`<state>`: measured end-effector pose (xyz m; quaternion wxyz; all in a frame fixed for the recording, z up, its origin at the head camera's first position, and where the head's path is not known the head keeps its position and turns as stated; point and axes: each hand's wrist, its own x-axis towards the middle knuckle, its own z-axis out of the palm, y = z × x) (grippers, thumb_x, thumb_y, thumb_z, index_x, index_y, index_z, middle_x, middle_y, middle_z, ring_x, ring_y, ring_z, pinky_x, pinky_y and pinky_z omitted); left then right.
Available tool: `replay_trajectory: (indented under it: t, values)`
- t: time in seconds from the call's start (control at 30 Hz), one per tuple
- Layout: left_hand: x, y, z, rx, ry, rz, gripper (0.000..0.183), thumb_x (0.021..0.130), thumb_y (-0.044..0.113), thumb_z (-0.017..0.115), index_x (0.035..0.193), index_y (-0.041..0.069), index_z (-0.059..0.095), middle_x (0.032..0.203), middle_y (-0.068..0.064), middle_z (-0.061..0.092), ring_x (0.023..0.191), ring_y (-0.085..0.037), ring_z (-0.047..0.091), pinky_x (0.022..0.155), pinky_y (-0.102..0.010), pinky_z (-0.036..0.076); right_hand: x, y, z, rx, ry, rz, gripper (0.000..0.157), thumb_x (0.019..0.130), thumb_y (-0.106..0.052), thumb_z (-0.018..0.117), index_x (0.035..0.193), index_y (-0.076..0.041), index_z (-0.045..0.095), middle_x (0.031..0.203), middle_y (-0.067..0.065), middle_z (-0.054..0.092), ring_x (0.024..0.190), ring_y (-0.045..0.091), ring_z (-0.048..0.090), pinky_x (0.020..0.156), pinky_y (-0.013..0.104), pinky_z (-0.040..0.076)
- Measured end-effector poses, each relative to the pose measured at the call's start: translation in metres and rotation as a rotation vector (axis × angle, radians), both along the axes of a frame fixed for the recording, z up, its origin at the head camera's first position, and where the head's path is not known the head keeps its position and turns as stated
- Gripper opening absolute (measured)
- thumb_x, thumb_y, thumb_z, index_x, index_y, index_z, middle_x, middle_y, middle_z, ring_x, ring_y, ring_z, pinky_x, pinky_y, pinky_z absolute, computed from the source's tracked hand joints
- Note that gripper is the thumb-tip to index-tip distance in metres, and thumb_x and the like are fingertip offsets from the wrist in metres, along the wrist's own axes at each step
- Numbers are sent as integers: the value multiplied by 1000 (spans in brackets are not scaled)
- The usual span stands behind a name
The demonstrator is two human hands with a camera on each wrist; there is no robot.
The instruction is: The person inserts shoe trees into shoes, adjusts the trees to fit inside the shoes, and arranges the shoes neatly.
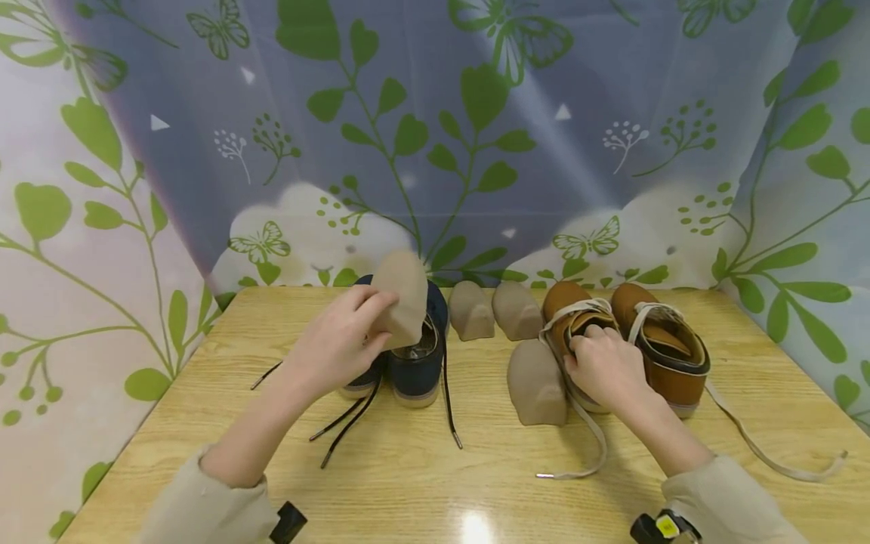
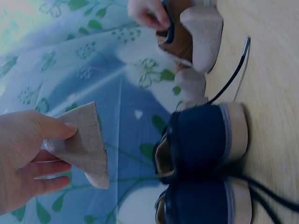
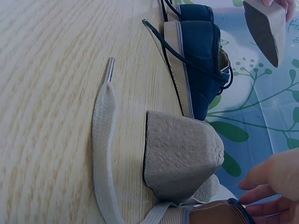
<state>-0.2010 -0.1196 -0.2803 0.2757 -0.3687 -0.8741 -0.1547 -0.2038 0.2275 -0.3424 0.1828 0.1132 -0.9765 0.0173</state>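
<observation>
My left hand grips a grey-beige moulded shoe insert between thumb and fingers, raised over a pair of navy shoes with black laces. In the left wrist view, that insert hangs clear above the table, its flat face turned toward the shoes. On the right, my right hand reaches into the opening of the nearer brown shoe; its fingertips are hidden there in the head view. In the right wrist view, fingers bend at the dark collar. Beside this shoe lies another insert.
Two more inserts rest side by side near the table's back edge. The second brown shoe stands at far right. A cream lace trails forward, and black laces spread on the wooden table. A printed curtain hangs behind.
</observation>
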Motion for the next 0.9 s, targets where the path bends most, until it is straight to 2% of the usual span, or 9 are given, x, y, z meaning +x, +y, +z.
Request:
replay_trajectory:
  t: [0.17,0.4,0.5,0.7,0.9]
  values:
    - [-5,-20,1,24,-63,16,45,76,-3,73,118,-4,56,105,-23,54,89,-33,56,71,-40,49,0,-1,-1,9,5,8,11,80,-16,69,78,-5,68,73,14,53,64,31,50,45,44,42]
    - [-12,-50,1,48,-166,142,46,77,1,72,120,-1,55,109,-22,54,91,-34,56,75,-45,48,-1,-6,-2,52,49,43,14,78,-17,70,76,-4,64,74,15,54,63,32,50,47,43,43]
    - [-14,-60,-1,44,-198,177,46,78,0,71,121,-1,55,109,-21,54,93,-34,56,77,-47,47,-1,-12,-1,58,64,70,16,78,-18,71,76,-5,63,74,14,54,62,31,50,47,42,42]
    - [-16,-76,-5,41,-237,222,47,80,1,69,124,0,52,109,-19,52,93,-35,55,76,-48,46,-3,-34,3,38,80,133,13,79,-17,70,84,-5,69,76,11,57,64,28,52,45,34,40]
    - [-16,-84,-9,20,-273,253,48,82,4,68,126,2,51,112,-18,51,93,-34,56,75,-48,46,-5,-64,10,23,105,221,13,79,-19,71,83,-7,69,75,6,57,60,21,50,43,28,38]
